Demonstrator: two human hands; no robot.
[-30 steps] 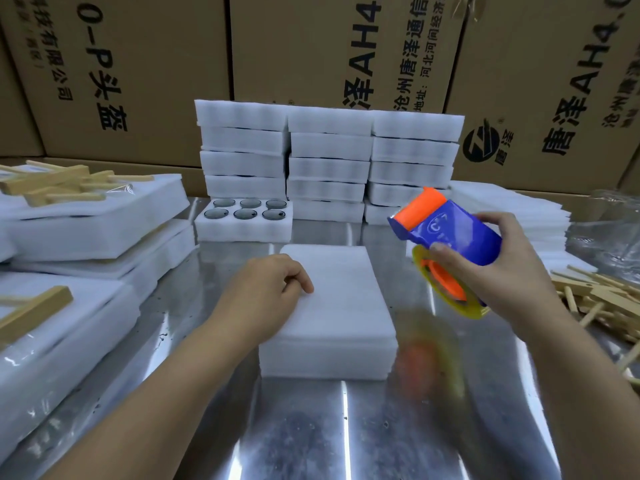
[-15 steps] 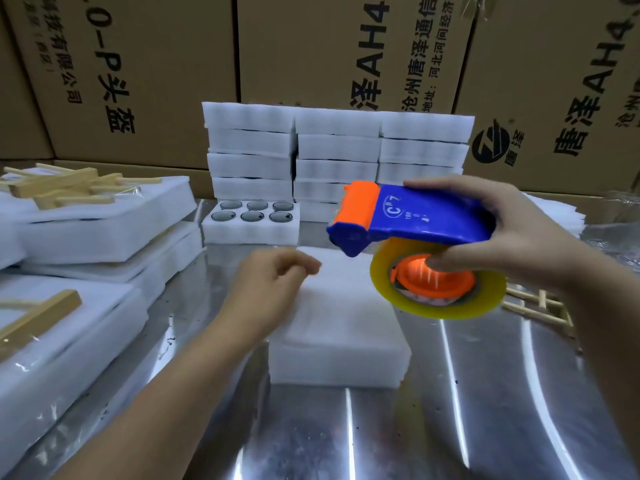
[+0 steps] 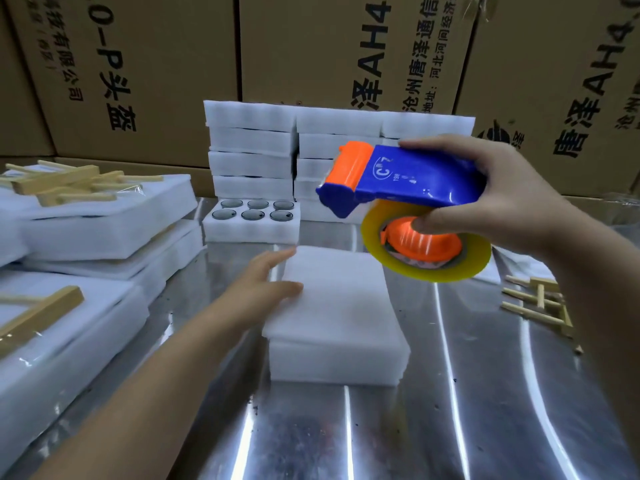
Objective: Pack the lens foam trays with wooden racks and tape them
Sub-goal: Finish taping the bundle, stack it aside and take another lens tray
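A closed white foam tray pack [image 3: 334, 317] lies in the middle of the steel table [image 3: 450, 410]. My left hand [image 3: 258, 289] rests against its left edge with straight fingers, thumb on the top face. My right hand [image 3: 495, 199] grips a blue and orange tape dispenser [image 3: 401, 178] with a yellowish tape roll [image 3: 429, 258], held in the air above the pack's far right corner. An open foam tray [image 3: 251, 221] with several dark lenses sits behind the pack. Loose wooden racks [image 3: 540, 303] lie at the right.
Stacks of white foam trays [image 3: 252, 150] stand at the back before large cardboard boxes [image 3: 311, 46]. At the left lie taped foam packs [image 3: 104, 220] with wooden racks [image 3: 62, 183] on top, and another pack [image 3: 52, 341] nearer me.
My right hand has carried the tape dispenser leftwards and levelled it over the pack. My left hand has uncurled and slid to the pack's left edge.
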